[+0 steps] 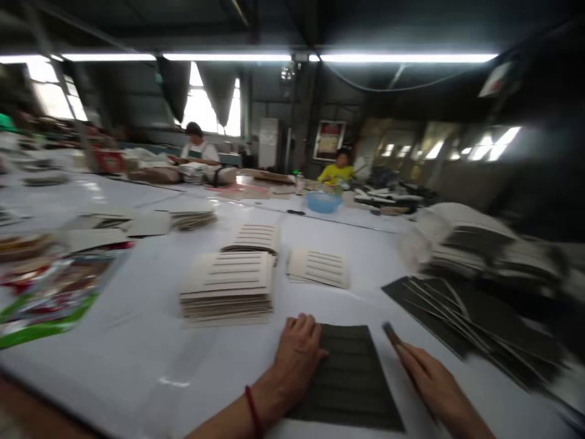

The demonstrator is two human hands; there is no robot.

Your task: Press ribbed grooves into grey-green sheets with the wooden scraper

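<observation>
A dark grey-green rectangular sheet [350,378] with faint parallel lines lies flat near the table's front edge. My left hand [299,350], a red band on its wrist, rests on the sheet's left edge with fingers curled; whether it pinches anything is hidden. To the right of the sheet, my right hand [427,378] grips a thin dark tool, its blunt tip pointing up and away, apart from the sheet. Beyond my left hand stands a thick stack of pale slotted pieces [228,283], with a smaller pale stack [319,267] to its right.
Dark sheets [475,317] are fanned out at the right, before a blurred pale pile [479,238]. A colourful plastic bag [59,292] lies at the left. Farther back are a blue basin [323,202] and two people, one in yellow [337,173].
</observation>
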